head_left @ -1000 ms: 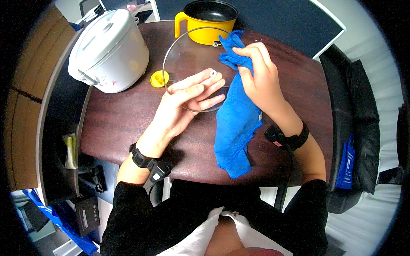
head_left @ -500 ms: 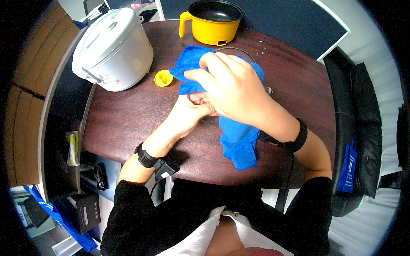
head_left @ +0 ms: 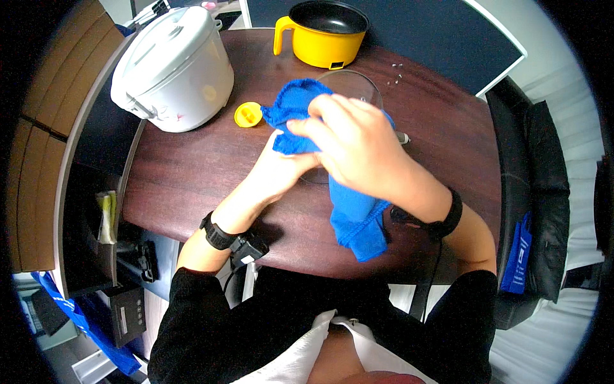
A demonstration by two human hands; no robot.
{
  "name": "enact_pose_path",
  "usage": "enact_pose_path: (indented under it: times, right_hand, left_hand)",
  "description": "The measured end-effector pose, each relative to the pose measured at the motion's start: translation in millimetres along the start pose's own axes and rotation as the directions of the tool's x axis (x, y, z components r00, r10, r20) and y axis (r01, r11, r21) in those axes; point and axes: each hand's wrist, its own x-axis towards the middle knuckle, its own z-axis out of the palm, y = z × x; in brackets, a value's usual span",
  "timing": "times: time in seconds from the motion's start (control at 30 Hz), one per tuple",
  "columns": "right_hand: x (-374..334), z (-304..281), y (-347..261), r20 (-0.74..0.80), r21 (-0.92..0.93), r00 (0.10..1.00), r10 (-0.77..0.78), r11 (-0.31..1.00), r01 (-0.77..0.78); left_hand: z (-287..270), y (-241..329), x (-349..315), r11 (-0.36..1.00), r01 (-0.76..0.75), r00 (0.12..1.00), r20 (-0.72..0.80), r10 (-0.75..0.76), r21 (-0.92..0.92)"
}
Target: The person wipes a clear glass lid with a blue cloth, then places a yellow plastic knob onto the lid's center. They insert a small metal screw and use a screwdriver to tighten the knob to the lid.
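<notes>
A blue cloth (head_left: 297,102) is bunched in my right hand (head_left: 361,141), pinched between thumb and fingers, and its loose end hangs down toward the table's near side. Under the cloth is my left hand (head_left: 281,169), closed, with its thumb pointing right and its fingers mostly covered. It grips a clear glass lid (head_left: 366,86), whose curved rim shows beyond my right hand; the cloth lies against the lid, and the exact grip is hidden. Left of the cloth, a round yellow lid knob (head_left: 248,115) rests on the table.
A white rice cooker (head_left: 182,77) stands at the far left of the dark wood table (head_left: 185,173). At the back is a yellow pot (head_left: 326,45) with a black inside and a side handle. Small white bits (head_left: 398,75) lie right of the pot.
The cloth's upper part has shifted down over my left fingers, which showed before. More of the glass lid's rim now shows beyond my right hand.
</notes>
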Motion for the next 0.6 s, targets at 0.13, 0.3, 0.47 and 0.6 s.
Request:
enact_pose_path:
  times: [0.13, 0.3, 0.47, 0.6]
  right_hand:
    - [5, -5, 17, -0.02, -0.049, 0.997, 0.071, 0.996, -0.071]
    - [-17, -13, 54, -0.076, 0.041, 0.958, 0.276, 0.961, -0.273]
    - [-50, -15, 47, -0.053, 0.127, 0.937, 0.346, 0.933, -0.337]
    - [-55, -21, 4, 0.055, 0.132, 0.954, 0.294, 0.945, -0.299]
  left_hand:
    - [-12, 1, 7, 0.982, 0.184, 0.969, 0.174, -0.173, -0.049]
    - [-3, 12, 3, 0.959, 0.126, 0.983, 0.159, -0.087, -0.254]
    - [-5, 13, 2, 0.944, 0.099, 0.984, 0.171, -0.046, -0.316]
    - [-9, 13, 4, 0.932, 0.072, 0.995, 0.097, -0.04, -0.355]
